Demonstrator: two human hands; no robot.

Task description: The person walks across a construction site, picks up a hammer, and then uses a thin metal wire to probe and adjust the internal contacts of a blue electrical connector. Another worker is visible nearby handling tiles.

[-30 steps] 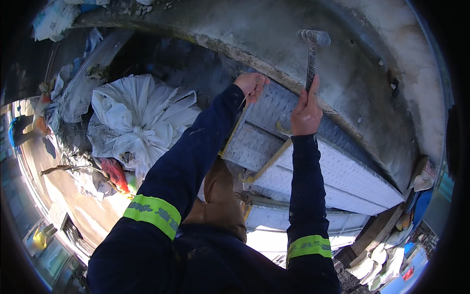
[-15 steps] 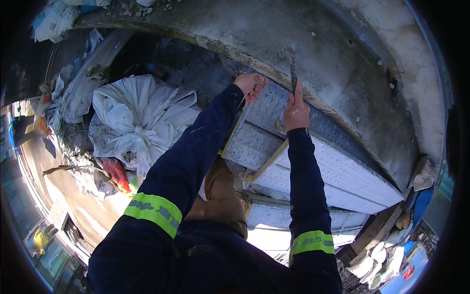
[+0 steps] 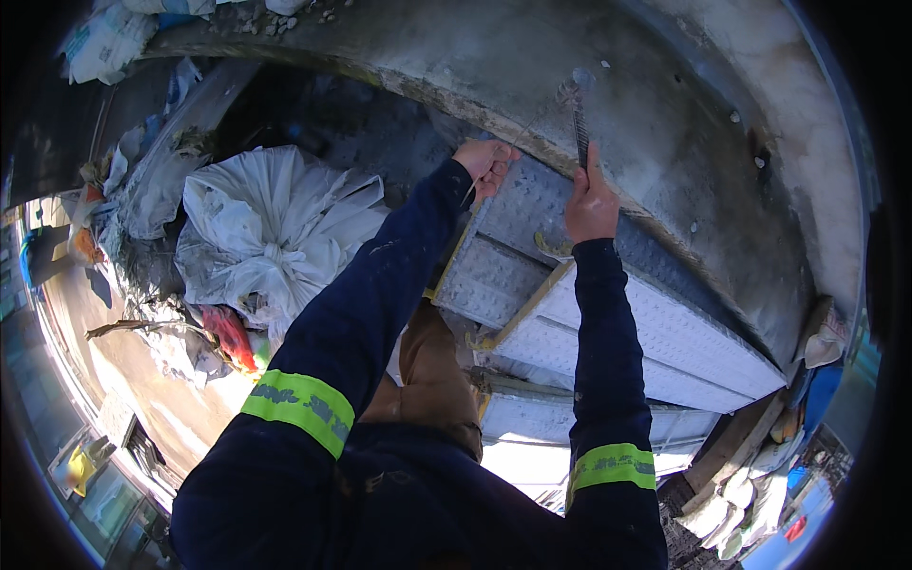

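Note:
My left hand (image 3: 486, 165) is closed in a pinch on a thin wire (image 3: 469, 196) at the lower edge of the grey concrete slab (image 3: 665, 142). A fine strand runs from its fingertips up toward the tool in the other hand. My right hand (image 3: 591, 207) grips a ribbed metal rod (image 3: 580, 133) that points away from me over the slab. Its far end is wider and blurred, so I cannot tell its exact kind. Below both hands lies a grey dimpled metal plank (image 3: 537, 195).
More metal planks (image 3: 655, 351) are stacked in steps at the right. A knotted white plastic sack (image 3: 275, 214) sits at the left, beside a red bag (image 3: 226, 337) and other litter. Dusty sacks (image 3: 736, 508) lie at the lower right.
My right hand and the ribbed rod have shifted a little to the right, and the rod's far end slightly farther away. My left hand keeps almost the same place.

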